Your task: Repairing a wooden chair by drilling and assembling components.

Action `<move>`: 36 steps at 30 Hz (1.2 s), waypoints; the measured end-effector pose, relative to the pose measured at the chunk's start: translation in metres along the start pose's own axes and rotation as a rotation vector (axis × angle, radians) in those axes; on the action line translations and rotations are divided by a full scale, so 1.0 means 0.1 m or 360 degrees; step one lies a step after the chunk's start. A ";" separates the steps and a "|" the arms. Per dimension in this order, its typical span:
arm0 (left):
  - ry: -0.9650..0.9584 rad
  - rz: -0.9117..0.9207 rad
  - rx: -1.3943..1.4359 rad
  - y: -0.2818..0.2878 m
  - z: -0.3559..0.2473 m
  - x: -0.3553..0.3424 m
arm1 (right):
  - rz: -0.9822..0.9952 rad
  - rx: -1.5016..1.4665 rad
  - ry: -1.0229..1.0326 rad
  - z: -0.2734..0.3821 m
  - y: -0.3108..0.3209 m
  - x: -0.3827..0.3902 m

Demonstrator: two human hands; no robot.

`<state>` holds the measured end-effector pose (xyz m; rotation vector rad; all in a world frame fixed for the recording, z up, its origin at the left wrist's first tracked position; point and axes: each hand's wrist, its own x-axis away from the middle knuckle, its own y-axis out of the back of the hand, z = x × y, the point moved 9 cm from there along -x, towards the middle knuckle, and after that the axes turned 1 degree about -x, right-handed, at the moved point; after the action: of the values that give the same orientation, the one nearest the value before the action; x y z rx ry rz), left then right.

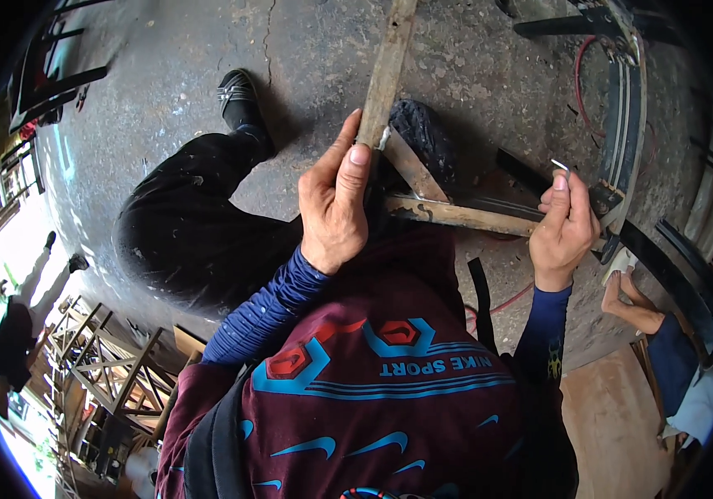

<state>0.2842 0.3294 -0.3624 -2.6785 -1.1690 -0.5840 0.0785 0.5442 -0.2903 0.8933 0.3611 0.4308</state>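
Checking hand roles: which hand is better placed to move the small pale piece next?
Probably the right hand: it pinches the small pale piece, while the left hand grips the wooden bar.

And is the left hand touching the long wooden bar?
Touching: the head view shows the left hand gripping the near end of the long wooden bar.

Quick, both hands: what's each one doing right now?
Left hand: closed, gripping the near end of a wooden bar.
Right hand: closed, pinching a small, thin, pale piece; exact kind unclear.
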 end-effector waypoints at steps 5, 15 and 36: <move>-0.0486 0.0407 -0.0482 -0.13 -0.25 0.15 | -0.0004 0.0014 -0.0060 -0.06 0.02 0.04; -0.0535 0.0100 -0.0846 -0.08 -0.23 0.17 | 0.0054 0.0136 0.0141 0.04 0.00 0.04; -0.0560 -0.0104 -0.0610 0.08 -0.12 0.25 | -0.0855 -0.0850 -0.0214 -1.53 1.49 -0.01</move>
<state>0.3022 0.3367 -0.3408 -3.1786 -1.3514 -0.3855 -0.0262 0.7276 -0.2587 0.2787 0.3245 -0.0380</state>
